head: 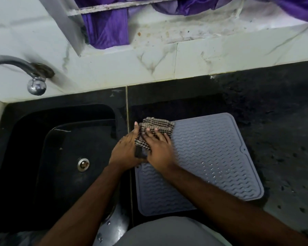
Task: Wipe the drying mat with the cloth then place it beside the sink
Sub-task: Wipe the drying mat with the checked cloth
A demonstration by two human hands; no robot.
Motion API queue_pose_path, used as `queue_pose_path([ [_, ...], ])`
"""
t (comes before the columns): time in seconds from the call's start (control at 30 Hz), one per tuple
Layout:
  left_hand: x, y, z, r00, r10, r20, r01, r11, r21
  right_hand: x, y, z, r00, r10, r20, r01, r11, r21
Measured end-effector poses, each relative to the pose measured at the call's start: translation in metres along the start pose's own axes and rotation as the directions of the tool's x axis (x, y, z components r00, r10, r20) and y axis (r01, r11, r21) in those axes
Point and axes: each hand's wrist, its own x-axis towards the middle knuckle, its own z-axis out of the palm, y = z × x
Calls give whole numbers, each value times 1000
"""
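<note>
Grey ribbed silicone drying mat (pixel 212 157) lies flat on the black stone counter (pixel 274 112), just right of the black sink (pixel 43 148). Both hands are on the brown checked cloth (pixel 155 129) at the mat's far-left corner: right hand (pixel 158 148) pressed flat on top, left hand (pixel 126 151) gripping its edge, I think, it's partly hidden. Chrome tap (pixel 36 85) on the wall behind.

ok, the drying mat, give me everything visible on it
The drying mat is a grey-blue, rubbery-looking rounded square with wavy ridges, a raised rim and a small hole tab on its right edge. It lies flat on the dark counter right of the sink. Droplets glint on it. The cloth and both hands cover its far left corner.
</note>
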Motion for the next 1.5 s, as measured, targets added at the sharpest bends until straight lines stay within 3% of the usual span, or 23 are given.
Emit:
queue_pose_path([
  [0.07,-1,-1,0,999,24,-21,-25,996,-90,14,-4,-3,992,-123,16,123,992,14],
  [0.17,-2,-5,-2,1000,-10,-4,10,984,-177,21,5,-3,952,-265,156,273,961,-34],
  [0.37,3,-13,-11,997,11,77,-2,993,-117,19,47,-37,834,-434,341,483,872,-73],
  [0.47,1,-14,-11,997,33,73,-23,990,-139,17,74,-76,826,-358,435,440,893,-100],
  [0.53,-1,-14,-11,998,33,45,-25,986,-165,18,73,-87,889,-263,374,321,941,-104],
  [0.63,-4,-15,-10,999,46,-24,-50,966,-253,13,27,-65,986,-126,108,101,971,217],
  [0.7,-4,-16,-9,995,77,-56,-89,965,-246,4,-8,-31,991,-86,107,41,928,370],
  [0.8,-5,-16,-8,998,40,-43,-49,973,-224,-8,-21,4,962,-201,186,178,975,132],
  [0.93,-6,-14,-10,1000,17,11,-15,986,-163,9,28,-38,842,-420,340,455,890,-27],
  [0.97,-5,-13,-10,999,15,28,-10,987,-159,16,40,-52,833,-412,370,470,879,-77],
  [1.03,-5,-12,-11,999,8,32,-3,989,-147,30,50,-67,886,-343,312,396,910,-125],
  [1.1,-4,-12,-13,1000,6,16,-4,991,-134,35,35,-58,947,-260,189,265,964,1],
  [1.17,-3,-12,-13,1000,17,11,-16,994,-105,29,11,-32,957,-230,180,218,973,79],
  [1.3,1,-7,-15,997,24,73,-24,1000,4,16,24,-18,921,-314,231,317,948,23],
  [1.4,9,2,-14,982,9,188,-53,971,231,21,61,-53,863,-400,308,437,897,-61],
  [1.5,20,16,-11,951,-65,303,-85,886,457,19,92,-74,875,-353,332,411,903,-124],
])
